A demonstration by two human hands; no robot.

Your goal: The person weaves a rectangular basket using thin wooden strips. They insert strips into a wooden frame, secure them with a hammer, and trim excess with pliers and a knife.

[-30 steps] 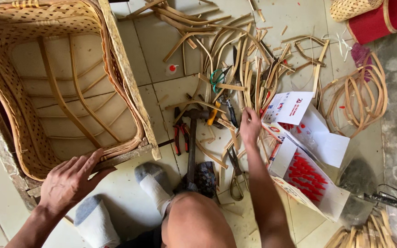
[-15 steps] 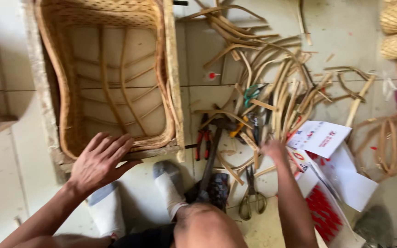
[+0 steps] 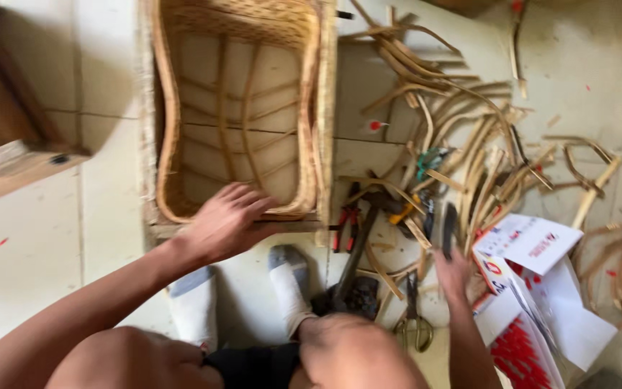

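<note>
Rattan strips (image 3: 462, 137) crowding bare floor (image 3: 30, 252)

The wicker basket frame (image 3: 239, 108) stands on the floor (image 3: 52, 259), left of a scattered heap of cane strips (image 3: 462, 137). The left hand (image 3: 221, 223) rests on the frame's near rim. Right of the frame lie pliers (image 3: 345, 225) and a hammer (image 3: 354, 263). The right hand (image 3: 451, 270) lies among the tools, with scissors (image 3: 413, 320) just before it and paper sheets (image 3: 534, 245) to its right.
</note>
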